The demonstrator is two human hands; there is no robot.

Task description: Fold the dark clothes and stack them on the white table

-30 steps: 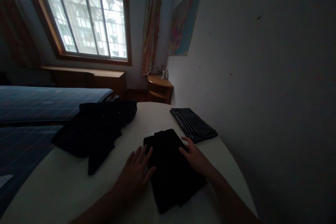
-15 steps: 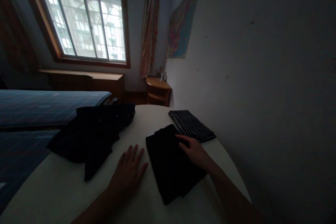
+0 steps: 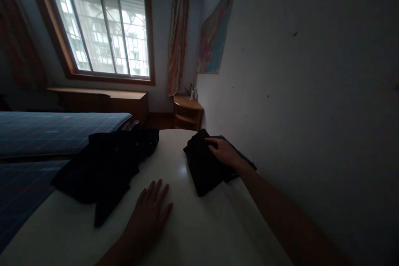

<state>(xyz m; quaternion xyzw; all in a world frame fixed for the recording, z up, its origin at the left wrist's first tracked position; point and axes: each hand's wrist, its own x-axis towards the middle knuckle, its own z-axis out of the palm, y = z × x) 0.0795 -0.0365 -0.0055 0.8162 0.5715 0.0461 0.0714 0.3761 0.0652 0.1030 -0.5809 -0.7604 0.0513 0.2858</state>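
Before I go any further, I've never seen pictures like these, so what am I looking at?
This is bare-handed work, no machine: the single camera is worn on the head and looks forward and down. On the white table, a rumpled dark garment lies on the left and a folded black cloth on the right, partly over a striped cloth. The right hand rests on the black cloth; whether it grips is unclear. The left hand lies palm down, holding nothing.

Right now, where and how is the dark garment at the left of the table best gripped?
I would pinch its narrow flap from the near right side, where the left hand is close. The dark garment lies loosely spread, and this flap juts toward the person over the pale table.
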